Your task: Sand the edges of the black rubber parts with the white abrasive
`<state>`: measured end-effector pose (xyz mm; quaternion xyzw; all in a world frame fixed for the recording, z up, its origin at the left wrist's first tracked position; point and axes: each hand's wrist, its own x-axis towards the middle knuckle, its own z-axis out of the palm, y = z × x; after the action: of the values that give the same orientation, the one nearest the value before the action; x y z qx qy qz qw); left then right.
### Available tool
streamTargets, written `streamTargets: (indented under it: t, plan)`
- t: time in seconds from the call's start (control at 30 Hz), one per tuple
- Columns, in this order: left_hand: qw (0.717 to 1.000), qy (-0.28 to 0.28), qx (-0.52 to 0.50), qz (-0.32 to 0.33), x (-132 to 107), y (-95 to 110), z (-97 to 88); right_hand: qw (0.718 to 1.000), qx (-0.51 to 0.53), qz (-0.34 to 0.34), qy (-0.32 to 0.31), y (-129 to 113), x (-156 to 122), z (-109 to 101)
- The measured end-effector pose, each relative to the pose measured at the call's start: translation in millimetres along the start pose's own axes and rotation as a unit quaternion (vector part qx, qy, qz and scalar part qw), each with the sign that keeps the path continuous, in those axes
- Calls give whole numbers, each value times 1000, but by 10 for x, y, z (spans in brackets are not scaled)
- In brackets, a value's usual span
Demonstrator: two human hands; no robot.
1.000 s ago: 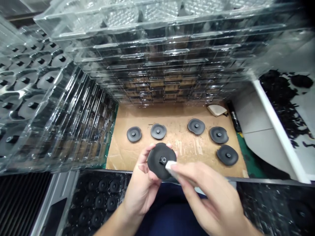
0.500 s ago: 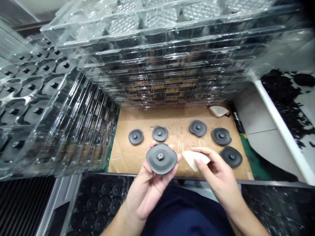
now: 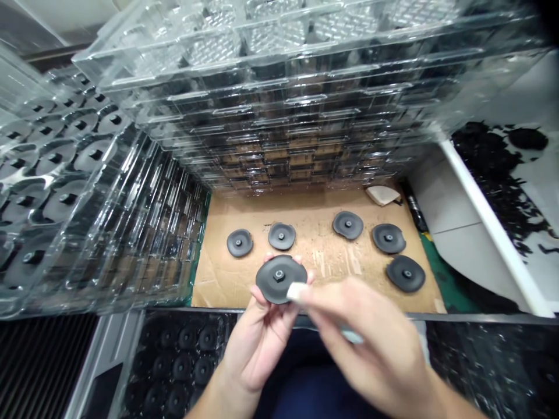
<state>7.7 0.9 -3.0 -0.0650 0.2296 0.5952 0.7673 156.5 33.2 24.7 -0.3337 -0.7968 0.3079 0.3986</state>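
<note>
My left hand (image 3: 262, 343) holds up a black rounded disc (image 3: 273, 288) with a small hexagonal stud at its centre, fingers supporting it from below and around the rim. In my right hand (image 3: 367, 331), slightly blurred, a cream-white folded pad (image 3: 297, 291) is pinched; most of it is hidden by the fingers. Its tip lies over the disc's right front edge and seems to touch it. Behind my hands on the cardboard lie similar discs, among them one at the left (image 3: 240, 242), another beside it (image 3: 282, 235) and one at the right (image 3: 406, 273).
Clear plastic trays are stacked high at the back (image 3: 279, 116); another stack at the left (image 3: 39, 169) holds discs. A second cream pad (image 3: 382, 195) lies at the back right of the cardboard (image 3: 314, 256). Black scraps (image 3: 489, 174) lie beyond a white panel edge (image 3: 489, 215).
My right hand has moved left with the cream pad, from beside the disc to over its right front edge. The left hand still holds the disc nearly in place.
</note>
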Motion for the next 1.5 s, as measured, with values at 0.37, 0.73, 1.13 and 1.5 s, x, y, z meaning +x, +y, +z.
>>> streamTargets:
  t: [0.37, 0.73, 1.13, 1.5]
  plan:
    - [998, -33, -28, -49, -4, 30, -26, 973, -91, 188, 94, 916, -461, 293]
    - [990, 4, -111, -83, -26, -114, 83, 995, -32, 34, 85, 135, -41, 7]
    - [978, 132, -138, -82, -4, -156, 147, 989, -21, 99, 112, 120, -89, 64]
    - [976, 168, -126, -56, -13, -138, 134, 986, 18, 134, 99, 155, -144, 145]
